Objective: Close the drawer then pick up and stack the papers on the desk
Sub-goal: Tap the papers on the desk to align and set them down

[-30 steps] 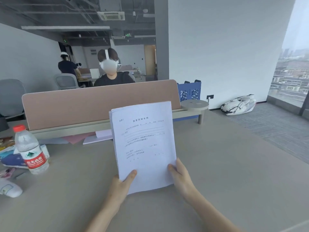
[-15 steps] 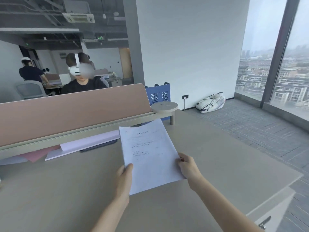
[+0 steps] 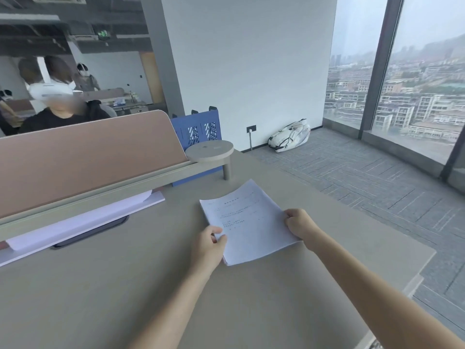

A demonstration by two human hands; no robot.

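A stack of white printed papers (image 3: 249,220) lies low over the grey desk (image 3: 105,285), right of the middle, nearly flat. My left hand (image 3: 207,245) grips its near left edge. My right hand (image 3: 299,224) grips its right edge. Both hands are closed on the stack. More white sheets (image 3: 83,220) lie under the partition shelf at the left. No drawer is in view.
A pink partition (image 3: 85,157) with a shelf rail runs along the desk's far side, ending in a round grey stand (image 3: 210,149). A dark flat object (image 3: 90,231) lies under the white sheets. The desk's right edge drops to carpet. A person sits behind the partition.
The papers went from upright in front of me to lowered and tilted flat toward the desk, further right. My view swung right, so the bottle at the left left the frame.
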